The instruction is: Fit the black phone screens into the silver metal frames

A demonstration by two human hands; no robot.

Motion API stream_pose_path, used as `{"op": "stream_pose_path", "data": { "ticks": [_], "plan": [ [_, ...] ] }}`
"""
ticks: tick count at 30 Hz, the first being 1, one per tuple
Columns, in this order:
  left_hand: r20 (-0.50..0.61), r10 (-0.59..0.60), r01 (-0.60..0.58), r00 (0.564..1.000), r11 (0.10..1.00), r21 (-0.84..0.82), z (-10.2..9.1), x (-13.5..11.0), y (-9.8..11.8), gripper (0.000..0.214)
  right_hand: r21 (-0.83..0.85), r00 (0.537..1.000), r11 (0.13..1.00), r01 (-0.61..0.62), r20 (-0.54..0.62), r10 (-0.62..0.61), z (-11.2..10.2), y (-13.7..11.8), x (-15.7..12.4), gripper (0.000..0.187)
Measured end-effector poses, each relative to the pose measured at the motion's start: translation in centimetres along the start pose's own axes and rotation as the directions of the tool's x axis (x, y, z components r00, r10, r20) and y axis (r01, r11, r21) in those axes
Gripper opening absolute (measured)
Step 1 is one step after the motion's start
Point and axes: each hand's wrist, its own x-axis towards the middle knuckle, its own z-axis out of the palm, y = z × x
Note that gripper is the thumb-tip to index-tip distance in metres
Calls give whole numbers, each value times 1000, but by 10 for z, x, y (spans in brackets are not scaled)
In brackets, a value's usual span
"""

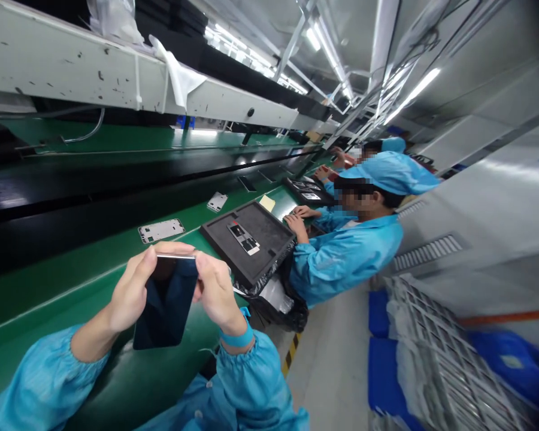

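Between my two hands is a dark, glossy phone screen panel (167, 308), tilted, with its far edge bright. My left hand (133, 284) grips its left side, thumb at the far left corner. On the opposite side my right hand (215, 286) pinches the far right corner, and a blue band circles that wrist. Just beyond my hands, a pale metal phone frame (161, 230) with cut-outs lies on the green bench (85, 293). To the right, a dark foam tray (215, 230) bears a phone part (244, 238) with black and silver areas.
A smaller pale frame (217, 202) and a yellow paper (267, 203) lie farther along the bench. A co-worker in blue (345, 257) sits at the right, hands on the bench. A black bag (291, 314) hangs below the tray. Blue bins (386, 377) stand at lower right.
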Motion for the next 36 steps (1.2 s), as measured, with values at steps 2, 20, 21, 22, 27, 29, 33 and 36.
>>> {"op": "stream_pose_path", "data": {
  "ticks": [2, 20, 21, 22, 27, 29, 33, 36],
  "plan": [
    [-27, 62, -60, 998, 994, 92, 1, -6, 1, 48, -3, 999, 999, 41, 7, -40, -1, -8, -5, 71],
    [-435, -18, -101, 900, 963, -249, -4, 24, 27, 60, -61, 916, 998, 23, 402, 4, 0, 45, -27, 78],
    [-459, -24, -104, 888, 962, -251, 0, 24, 26, 62, -48, 931, 999, 13, 364, 5, 1, 48, -26, 79],
    [-481, -29, -105, 876, 963, -250, 3, 25, 23, 63, -26, 945, 1000, -2, 327, 11, 2, 51, -24, 80],
    [-542, 12, -165, 840, 958, -234, 7, 27, 11, 61, 80, 940, 989, -122, 329, 90, 12, 62, -14, 80],
    [-543, 34, -198, 839, 949, -245, 3, 27, 9, 61, 73, 932, 983, -171, 336, 137, 17, 64, -10, 80],
    [-545, 61, -217, 837, 949, -227, -2, 30, 7, 59, 154, 898, 955, -254, 404, 174, 25, 67, -4, 80],
    [-630, 127, -300, 766, 938, -175, 1, 40, 4, 61, 266, 833, 903, -337, 531, 155, 27, 64, 1, 73]
  ]
}}
